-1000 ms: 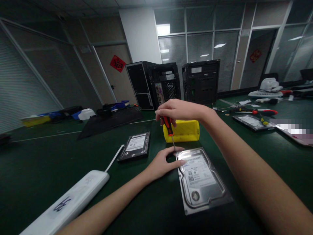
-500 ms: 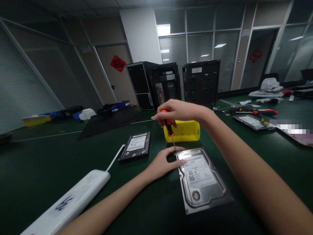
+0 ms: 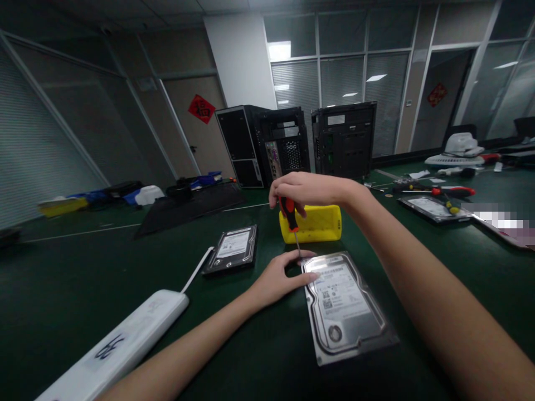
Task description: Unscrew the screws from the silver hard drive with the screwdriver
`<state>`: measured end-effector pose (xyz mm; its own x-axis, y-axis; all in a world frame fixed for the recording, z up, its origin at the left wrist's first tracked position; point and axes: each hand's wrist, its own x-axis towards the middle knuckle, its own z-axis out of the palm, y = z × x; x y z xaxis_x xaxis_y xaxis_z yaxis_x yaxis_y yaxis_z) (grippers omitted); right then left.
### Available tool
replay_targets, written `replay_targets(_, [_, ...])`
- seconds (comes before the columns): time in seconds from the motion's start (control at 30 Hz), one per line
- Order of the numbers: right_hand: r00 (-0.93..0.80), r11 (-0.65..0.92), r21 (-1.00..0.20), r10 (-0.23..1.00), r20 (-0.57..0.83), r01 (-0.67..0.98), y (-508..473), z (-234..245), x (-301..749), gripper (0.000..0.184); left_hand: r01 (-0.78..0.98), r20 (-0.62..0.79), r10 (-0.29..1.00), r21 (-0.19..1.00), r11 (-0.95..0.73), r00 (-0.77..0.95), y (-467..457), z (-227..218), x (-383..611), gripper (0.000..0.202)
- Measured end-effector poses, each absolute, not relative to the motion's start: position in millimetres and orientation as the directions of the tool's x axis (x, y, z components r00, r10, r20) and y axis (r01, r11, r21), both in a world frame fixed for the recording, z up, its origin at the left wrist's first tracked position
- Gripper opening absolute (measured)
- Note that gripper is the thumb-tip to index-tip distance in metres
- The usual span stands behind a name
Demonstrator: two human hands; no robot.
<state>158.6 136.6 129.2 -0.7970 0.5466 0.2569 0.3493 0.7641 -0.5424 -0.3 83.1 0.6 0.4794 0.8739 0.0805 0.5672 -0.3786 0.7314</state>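
Note:
A silver hard drive (image 3: 346, 309) lies label up on the green table in front of me. My left hand (image 3: 279, 278) grips its far left corner, thumb on the top face and fingers at the far edge. Above that corner, my right hand (image 3: 298, 192) is closed round the handle of an orange and black screwdriver (image 3: 288, 214). The screwdriver stands nearly upright, its shaft pointing down at the drive's corner by my left fingers. Whether a screw sits under the tip is too small to make out. Just behind is a yellow plastic bin (image 3: 321, 225).
A second hard drive (image 3: 233, 248) lies to the left, near a white power strip (image 3: 121, 348) with its cable. Black computer cases (image 3: 345, 142) stand at the back. On the right are another hard drive (image 3: 430, 208) and red-handled pliers (image 3: 457, 191).
My right hand has turned slightly on the screwdriver handle, its fingers curling further over the top. My left hand and the hard drive stay put.

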Motion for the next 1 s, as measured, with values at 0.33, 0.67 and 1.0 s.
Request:
replay_targets(0.33, [-0.808, 0.777, -0.562, 0.508, 0.297, 0.282, 142.8, 123.9, 156.0, 0.025, 0.559, 0.08, 0.869, 0.735, -0.383, 0.489, 84.2, -0.4, -0.9, 0.048])
replay_targets(0.67, [-0.764, 0.809, -0.493, 0.528, 0.369, 0.321, 139.5, 123.8, 156.1, 0.024, 0.562, 0.086, 0.87, 0.732, -0.386, 0.485, 85.1, -2.2, -1.0, 0.047])
replay_targets(1.0, [-0.719, 0.809, -0.407, 0.575, 0.391, 0.425, 142.6, 121.0, 156.5, 0.042, 0.545, 0.089, 0.864, 0.743, -0.389, 0.496, 84.0, -1.4, -1.1, 0.047])
